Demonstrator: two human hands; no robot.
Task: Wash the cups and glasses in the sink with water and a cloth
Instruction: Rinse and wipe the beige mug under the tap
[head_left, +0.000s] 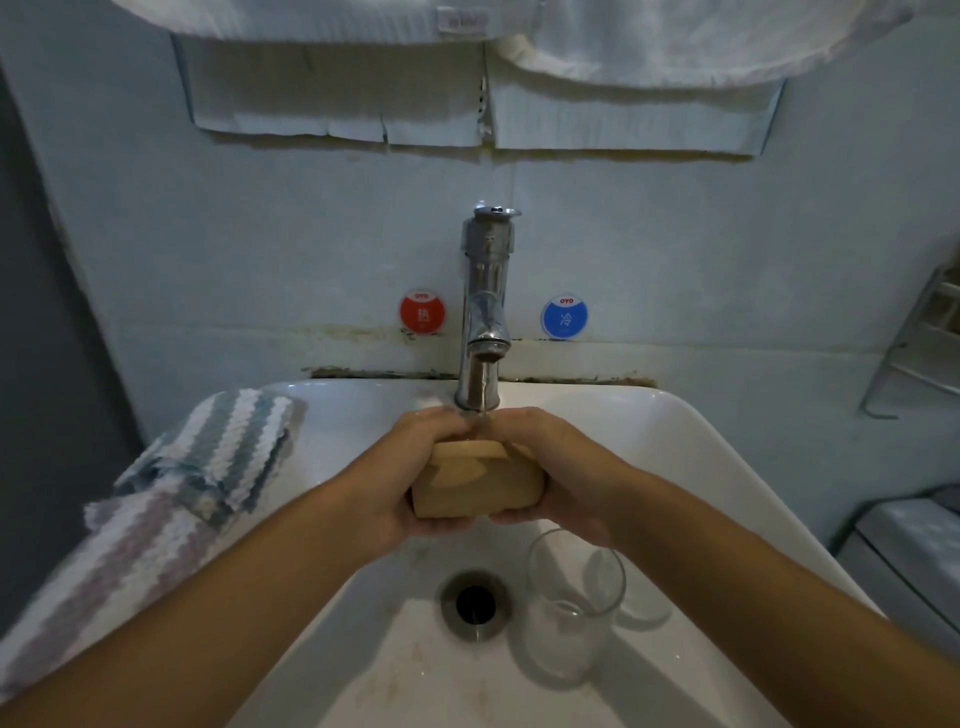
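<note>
Wooden cup held under the running tap by both hands

Nearest, a clear glass (574, 603) lies tipped in the white sink (727, 467), just right of the drain (475, 603). Above it, the left hand (415, 483) and right hand (556, 478) each have a curled grip round a wooden cup (478, 486) under the water. A striped cloth (208, 467) drapes over the sink's left rim. Behind stands the chrome tap (485, 312), between a red sticker (422, 312) and a blue sticker (565, 317).
</note>
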